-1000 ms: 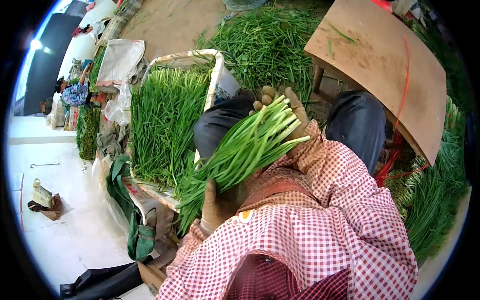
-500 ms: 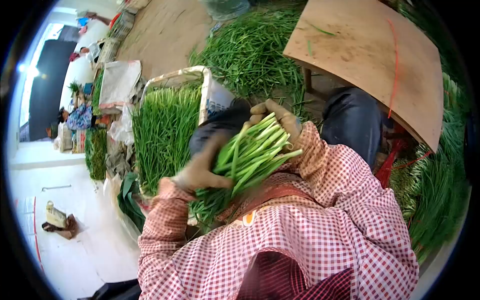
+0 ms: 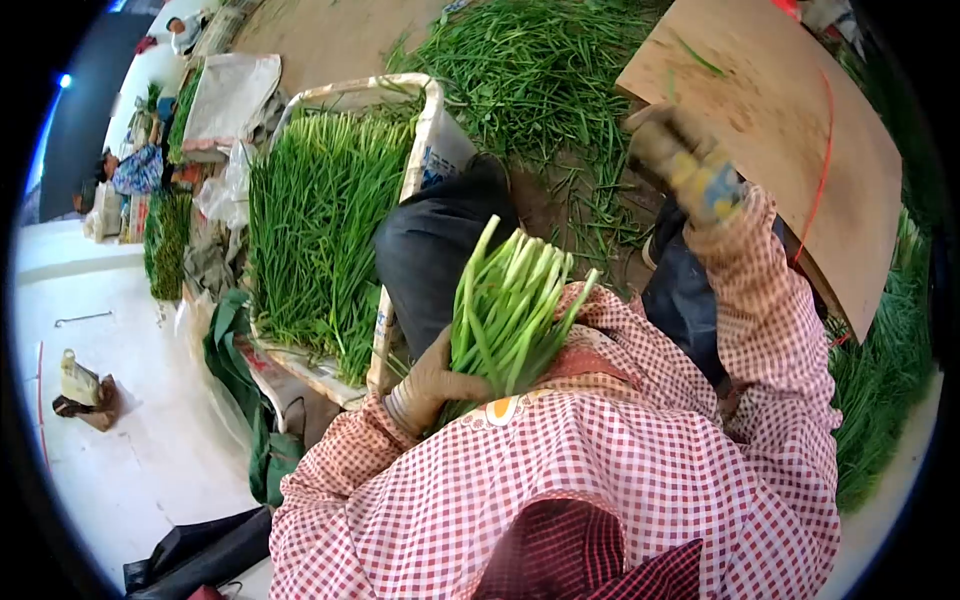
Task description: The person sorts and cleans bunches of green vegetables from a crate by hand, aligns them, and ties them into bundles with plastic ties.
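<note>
My left hand (image 3: pixel 435 385), in a work glove, is closed around a bunch of chives (image 3: pixel 515 305) against my lap. Their pale stem ends point up and away from me, while the lower leaves are hidden by the hand and apron. Apart from the bunch, my right hand (image 3: pixel 688 163) is raised by the near left edge of the wooden board (image 3: pixel 760 130). Its glove has a yellow and blue patch, and motion smears the fingers. A white basket (image 3: pixel 432 105) packed with upright chives (image 3: pixel 325 220) stands beside my left knee.
Loose green leaves (image 3: pixel 540 80) are heaped on the floor beyond my knees. A red string (image 3: pixel 826 165) lies across the board. More chives (image 3: pixel 880 400) are piled at the right. Another person (image 3: pixel 140 170) sits far left, near a white sack (image 3: pixel 230 105).
My right hand has left the bunch and moved right and up toward the board. The left hand keeps hold of the chives, now lower and more upright. The view has shifted slightly.
</note>
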Action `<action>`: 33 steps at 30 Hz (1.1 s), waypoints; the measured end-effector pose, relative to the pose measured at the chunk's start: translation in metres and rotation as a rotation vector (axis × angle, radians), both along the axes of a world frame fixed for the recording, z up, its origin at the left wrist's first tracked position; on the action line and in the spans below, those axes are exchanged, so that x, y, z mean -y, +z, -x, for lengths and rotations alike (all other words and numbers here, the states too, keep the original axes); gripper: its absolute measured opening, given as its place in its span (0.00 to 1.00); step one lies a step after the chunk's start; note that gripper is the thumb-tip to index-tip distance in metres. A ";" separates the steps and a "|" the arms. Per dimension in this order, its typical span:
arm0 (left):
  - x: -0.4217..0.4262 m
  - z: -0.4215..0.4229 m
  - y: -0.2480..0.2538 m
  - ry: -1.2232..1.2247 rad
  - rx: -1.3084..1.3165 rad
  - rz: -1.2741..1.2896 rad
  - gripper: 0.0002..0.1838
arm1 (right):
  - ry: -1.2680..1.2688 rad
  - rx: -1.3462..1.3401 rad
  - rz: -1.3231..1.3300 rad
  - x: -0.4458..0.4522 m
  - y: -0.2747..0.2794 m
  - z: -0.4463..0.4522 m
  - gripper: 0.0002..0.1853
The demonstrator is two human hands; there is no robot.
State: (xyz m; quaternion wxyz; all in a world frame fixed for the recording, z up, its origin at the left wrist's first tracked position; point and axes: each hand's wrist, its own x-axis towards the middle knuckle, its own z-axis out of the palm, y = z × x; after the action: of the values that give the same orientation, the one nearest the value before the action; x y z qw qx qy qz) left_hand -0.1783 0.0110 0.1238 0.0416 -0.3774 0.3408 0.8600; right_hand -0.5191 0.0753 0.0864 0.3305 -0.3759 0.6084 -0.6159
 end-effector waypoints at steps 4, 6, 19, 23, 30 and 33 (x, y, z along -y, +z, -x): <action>-0.006 0.007 -0.008 0.106 0.036 0.043 0.45 | 0.448 -0.590 0.055 0.000 0.039 -0.065 0.17; -0.006 0.008 -0.009 0.126 0.005 0.028 0.45 | 0.499 -0.583 -0.015 0.007 0.022 -0.074 0.19; -0.018 0.002 -0.015 0.136 0.250 0.274 0.47 | 0.595 -0.648 -0.340 0.018 0.019 -0.117 0.31; -0.018 0.006 -0.012 0.106 0.311 0.333 0.48 | 0.630 -0.400 -0.304 0.024 -0.010 -0.119 0.25; -0.012 -0.001 -0.022 0.135 0.202 0.220 0.51 | 0.410 -0.311 -0.233 0.062 -0.085 -0.074 0.16; -0.013 -0.003 -0.017 0.141 0.182 0.211 0.50 | 0.072 -0.981 -0.393 0.074 -0.042 -0.007 0.13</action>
State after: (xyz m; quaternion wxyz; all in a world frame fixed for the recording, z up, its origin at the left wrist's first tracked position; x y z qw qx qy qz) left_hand -0.1753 0.0244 0.1070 -0.0280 -0.4789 0.3970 0.7825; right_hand -0.5125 0.0009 0.0444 0.0920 -0.5715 0.7822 -0.2304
